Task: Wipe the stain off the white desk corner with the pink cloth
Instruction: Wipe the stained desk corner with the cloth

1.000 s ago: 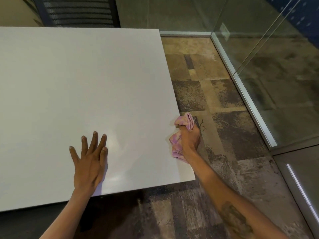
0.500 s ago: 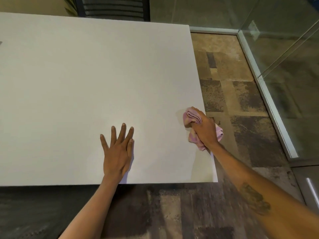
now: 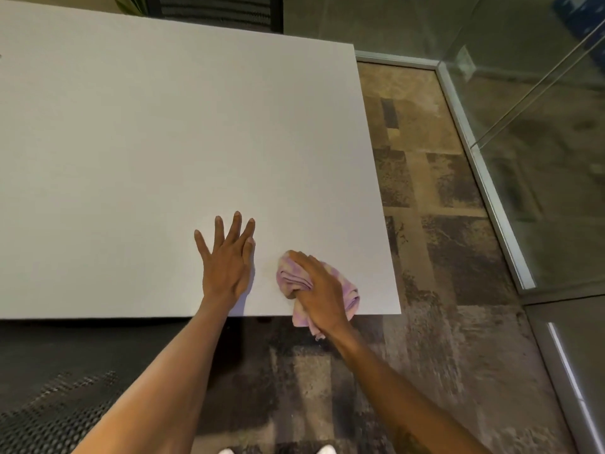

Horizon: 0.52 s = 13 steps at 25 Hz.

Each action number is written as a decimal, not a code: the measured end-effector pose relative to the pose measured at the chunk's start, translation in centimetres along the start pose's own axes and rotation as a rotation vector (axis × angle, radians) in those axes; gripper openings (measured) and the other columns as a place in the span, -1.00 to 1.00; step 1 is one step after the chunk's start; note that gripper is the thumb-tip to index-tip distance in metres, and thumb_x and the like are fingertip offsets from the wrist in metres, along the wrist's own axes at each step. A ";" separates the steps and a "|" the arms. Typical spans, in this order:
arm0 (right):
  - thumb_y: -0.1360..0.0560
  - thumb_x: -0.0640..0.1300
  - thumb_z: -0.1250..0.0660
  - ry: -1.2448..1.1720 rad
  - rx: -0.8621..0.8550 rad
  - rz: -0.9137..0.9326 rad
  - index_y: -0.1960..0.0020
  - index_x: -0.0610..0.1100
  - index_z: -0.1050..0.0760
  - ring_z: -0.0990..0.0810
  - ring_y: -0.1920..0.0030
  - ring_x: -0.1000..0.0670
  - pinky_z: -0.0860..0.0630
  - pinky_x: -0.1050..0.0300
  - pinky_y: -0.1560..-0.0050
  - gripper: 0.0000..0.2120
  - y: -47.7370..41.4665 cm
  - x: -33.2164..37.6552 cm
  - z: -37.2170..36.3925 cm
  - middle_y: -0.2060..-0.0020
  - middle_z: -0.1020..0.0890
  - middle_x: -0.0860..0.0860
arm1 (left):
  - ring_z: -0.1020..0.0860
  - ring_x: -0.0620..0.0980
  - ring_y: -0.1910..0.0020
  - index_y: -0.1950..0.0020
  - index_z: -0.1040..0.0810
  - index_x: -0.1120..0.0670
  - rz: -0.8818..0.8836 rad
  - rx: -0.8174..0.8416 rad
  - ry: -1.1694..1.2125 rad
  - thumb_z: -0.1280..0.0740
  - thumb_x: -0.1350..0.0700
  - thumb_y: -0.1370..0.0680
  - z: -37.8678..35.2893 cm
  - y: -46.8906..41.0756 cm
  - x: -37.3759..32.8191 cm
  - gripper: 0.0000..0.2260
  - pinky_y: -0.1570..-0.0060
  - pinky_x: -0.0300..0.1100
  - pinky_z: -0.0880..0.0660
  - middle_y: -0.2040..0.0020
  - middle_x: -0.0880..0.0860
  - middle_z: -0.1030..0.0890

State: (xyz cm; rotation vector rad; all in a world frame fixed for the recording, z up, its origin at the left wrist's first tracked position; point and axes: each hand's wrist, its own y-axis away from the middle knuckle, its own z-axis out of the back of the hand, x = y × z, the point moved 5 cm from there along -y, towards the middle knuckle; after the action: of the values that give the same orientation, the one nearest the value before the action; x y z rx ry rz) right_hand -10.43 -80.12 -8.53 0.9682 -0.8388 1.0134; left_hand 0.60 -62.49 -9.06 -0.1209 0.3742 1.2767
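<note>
Patchy brown carpet (image 3: 435, 224) runs along the right of a white tabletop (image 3: 163, 142), and a glass wall (image 3: 540, 158) with a metal base rail closes off the far right. Work is concentrated at the near right corner of the tabletop, where the stain is meant to be.

A pink cloth (image 3: 291, 275) lies bunched on that corner, just in from both edges, with one end hanging over the near edge. The right hand (image 3: 319, 290) lies on top of it, fingers (image 3: 296, 255) curled around the wad and pressing it down, probably so that the folds give a thick pad that can take weight without slipping out. Just left of the cloth the white surface shows a faint yellowish tint (image 3: 270, 268); this may be what is left of the stain, though it is too pale to be sure.

The left hand (image 3: 226, 260) rests flat on the tabletop just beside the cloth, palm down, fingers spread wide and holding nothing. It looks placed there as a brace, steadying the body while the other arm rubs.

Judging by the cloth's place, wiping is under way rather than finished; the next stroke likely needs to reach leftward over the tinted patch.
</note>
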 end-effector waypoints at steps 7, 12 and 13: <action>-0.57 -0.11 -0.28 0.143 0.189 0.054 -0.41 -0.17 -0.51 -0.55 -0.33 -0.06 -0.39 0.22 -0.37 -0.58 4.2 1.3 -4.0 -0.30 -0.62 -0.12 | 0.04 0.21 -0.66 -0.63 -0.21 -0.07 0.077 0.189 0.062 0.13 0.04 -0.74 2.0 -1.2 -0.7 -0.55 -0.49 0.43 0.10 -0.68 -0.01 -0.10; -0.47 -0.19 -0.33 -0.163 0.193 -0.006 -0.31 -0.06 -0.60 -0.65 -0.17 0.12 -0.53 0.27 -0.20 -0.59 6.8 2.5 -3.4 -0.12 -0.71 0.08 | -0.01 0.24 -0.65 -0.62 -0.21 0.08 0.139 0.364 0.183 0.11 0.01 -0.74 3.4 0.4 -2.1 -0.54 -0.53 0.31 -0.02 -0.68 0.10 -0.09; -0.45 -0.20 -0.34 -0.224 0.162 -0.046 -0.30 -0.09 -0.61 -0.67 -0.14 0.10 -0.55 0.27 -0.14 -0.58 6.9 2.7 -2.7 -0.11 -0.71 0.05 | -0.04 0.24 -0.64 -0.63 -0.19 0.12 0.157 0.384 0.213 0.11 -0.01 -0.74 3.7 1.2 -2.3 -0.52 -0.53 0.27 -0.06 -0.67 0.14 -0.13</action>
State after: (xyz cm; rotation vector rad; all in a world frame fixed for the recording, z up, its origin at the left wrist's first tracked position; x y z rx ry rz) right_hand -15.79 -75.32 -5.24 1.2509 -0.9245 0.9556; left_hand -0.28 -63.16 -4.69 0.1020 0.8175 1.3268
